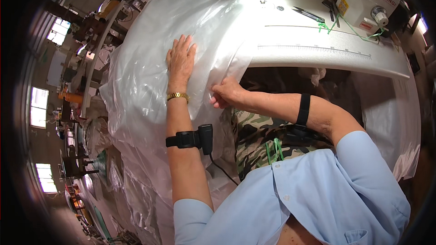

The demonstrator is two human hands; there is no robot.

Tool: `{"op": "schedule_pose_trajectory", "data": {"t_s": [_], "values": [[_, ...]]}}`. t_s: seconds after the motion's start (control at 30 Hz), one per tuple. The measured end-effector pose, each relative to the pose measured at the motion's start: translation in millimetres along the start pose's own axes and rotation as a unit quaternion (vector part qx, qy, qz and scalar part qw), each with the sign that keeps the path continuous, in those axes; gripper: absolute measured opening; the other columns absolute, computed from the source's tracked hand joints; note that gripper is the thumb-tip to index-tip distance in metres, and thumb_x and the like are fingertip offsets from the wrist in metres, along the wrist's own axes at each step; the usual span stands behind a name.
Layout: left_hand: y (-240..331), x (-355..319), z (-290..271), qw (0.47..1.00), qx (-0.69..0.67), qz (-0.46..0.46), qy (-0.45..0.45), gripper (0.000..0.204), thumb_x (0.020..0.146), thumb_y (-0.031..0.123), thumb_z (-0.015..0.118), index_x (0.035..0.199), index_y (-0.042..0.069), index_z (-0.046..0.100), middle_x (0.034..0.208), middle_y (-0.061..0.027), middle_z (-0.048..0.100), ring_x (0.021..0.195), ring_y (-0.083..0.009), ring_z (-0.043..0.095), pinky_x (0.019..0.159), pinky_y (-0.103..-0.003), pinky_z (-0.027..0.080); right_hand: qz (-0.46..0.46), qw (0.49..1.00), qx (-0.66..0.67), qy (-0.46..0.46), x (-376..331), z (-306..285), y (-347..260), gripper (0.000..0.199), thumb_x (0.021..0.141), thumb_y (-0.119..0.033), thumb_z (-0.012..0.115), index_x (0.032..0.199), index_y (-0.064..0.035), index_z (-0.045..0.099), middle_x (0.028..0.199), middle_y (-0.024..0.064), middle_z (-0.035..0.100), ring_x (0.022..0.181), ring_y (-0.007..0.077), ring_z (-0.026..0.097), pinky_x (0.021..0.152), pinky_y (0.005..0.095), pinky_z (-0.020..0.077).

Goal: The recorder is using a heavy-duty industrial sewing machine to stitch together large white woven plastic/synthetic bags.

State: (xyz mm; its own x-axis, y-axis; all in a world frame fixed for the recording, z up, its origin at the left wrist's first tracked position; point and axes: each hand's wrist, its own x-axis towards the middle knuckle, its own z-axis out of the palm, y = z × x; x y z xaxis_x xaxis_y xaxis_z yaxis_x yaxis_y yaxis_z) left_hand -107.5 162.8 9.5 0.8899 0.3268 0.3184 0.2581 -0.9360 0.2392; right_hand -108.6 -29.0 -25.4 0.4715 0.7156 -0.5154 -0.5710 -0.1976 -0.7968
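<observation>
A large sheet of translucent white plastic (141,63) drapes over the left part of the sewing machine table and hangs down toward my lap. My left hand (182,61) lies flat on it, fingers stretched forward. Close to the table's front edge, my right hand (225,92) is closed with a bit of the sheet's edge pinched in its fingers. The sheet runs up to the sewing machine's needle area (262,0), where a bright lamp washes out detail.
The white machine bed (313,56) carries a printed ruler. Behind it lie tweezers (309,15), a dark small tool (330,9) and green thread (349,26). The machine's handwheel knob (379,16) is at right. More plastic (390,122) hangs at the right. Racks and clutter fill the far left.
</observation>
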Motion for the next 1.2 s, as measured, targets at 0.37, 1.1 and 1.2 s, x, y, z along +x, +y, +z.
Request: {"op": "schedule_pose_trajectory", "data": {"t_s": [0.37, 1.1, 1.2], "values": [[-1, 1, -1, 1.000, -0.005, -0.018, -0.016, 0.051, 0.103, 0.046, 0.043, 0.147, 0.021, 0.048, 0.158, -0.0045, 0.039, 0.149, -0.0261, 0.028, 0.121, -0.046, 0.017, -0.114, 0.979, -0.129, -0.113, -95, -23, 11, 0.040, 0.100, -0.030, 0.060, 0.083, 0.0051, 0.068, 0.067, 0.0095, 0.067, 0.061, 0.0132, 0.066, 0.057, 0.0269, 0.0546], [-4, -1, 4, 1.000, -0.015, 0.013, 0.022, 0.052, 0.101, 0.045, 0.046, 0.145, 0.018, 0.051, 0.154, -0.0055, 0.044, 0.146, -0.0266, 0.033, 0.120, -0.046, 0.019, -0.158, 0.987, -0.025, 0.002, -69, -25, 18, 0.030, 0.091, -0.027, 0.071, 0.084, 0.0025, 0.066, 0.071, 0.0072, 0.066, 0.059, 0.0111, 0.061, 0.057, 0.0265, 0.0526], [-3, 0, 3, 0.999, -0.018, 0.014, 0.026, 0.052, 0.101, 0.046, 0.046, 0.145, 0.018, 0.051, 0.154, -0.0048, 0.044, 0.146, -0.0258, 0.032, 0.120, -0.045, 0.019, -0.173, 0.985, -0.003, 0.015, -49, -15, 30, 0.034, 0.089, -0.029, 0.072, 0.080, 0.0033, 0.067, 0.068, 0.0071, 0.065, 0.058, 0.0127, 0.061, 0.056, 0.0279, 0.0525]]}}
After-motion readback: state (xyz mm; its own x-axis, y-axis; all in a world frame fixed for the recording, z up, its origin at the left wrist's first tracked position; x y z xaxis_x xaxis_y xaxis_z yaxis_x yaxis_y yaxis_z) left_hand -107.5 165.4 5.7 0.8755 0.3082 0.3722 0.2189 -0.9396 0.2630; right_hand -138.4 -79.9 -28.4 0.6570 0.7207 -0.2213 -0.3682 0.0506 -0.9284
